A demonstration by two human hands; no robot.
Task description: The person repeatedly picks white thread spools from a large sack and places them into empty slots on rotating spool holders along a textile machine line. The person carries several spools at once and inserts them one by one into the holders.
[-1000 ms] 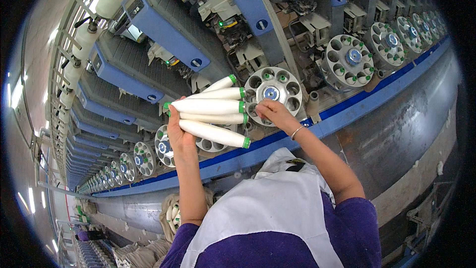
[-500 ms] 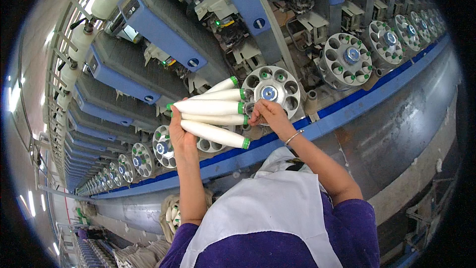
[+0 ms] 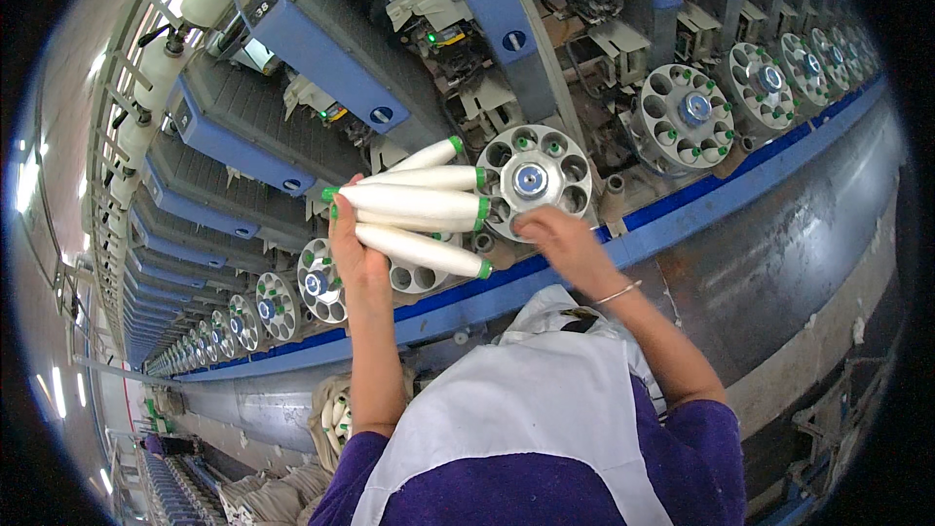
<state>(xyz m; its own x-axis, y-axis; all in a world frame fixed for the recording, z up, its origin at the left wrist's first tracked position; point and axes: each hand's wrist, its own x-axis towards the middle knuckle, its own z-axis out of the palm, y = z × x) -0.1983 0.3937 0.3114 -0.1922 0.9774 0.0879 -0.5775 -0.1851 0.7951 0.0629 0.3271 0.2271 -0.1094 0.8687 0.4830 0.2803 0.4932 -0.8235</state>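
My left hand [image 3: 356, 255] is closed round the green-tipped ends of several white yarn bobbins [image 3: 414, 202]. They fan out to the right, their green bases pointing at a round metal magazine [image 3: 555, 183] with pockets around a blue-centred hub. Two green bobbin tips [image 3: 554, 148] show in its upper pockets. By the magazine's lower edge is my right hand [image 3: 565, 245], its fingers bent and smeared by motion. Whether anything is between those fingers I cannot make out.
More round magazines [image 3: 685, 117] run along a blue rail [image 3: 672, 224] to both sides. Blue and grey machine units [image 3: 321, 49] stand behind them. A cloth bag of bobbins [image 3: 336, 414] hangs low beside my left forearm.
My right hand has moved right and slightly down, away from the bobbin bases. The left hand keeps its hold, and the bobbins have shifted slightly together.
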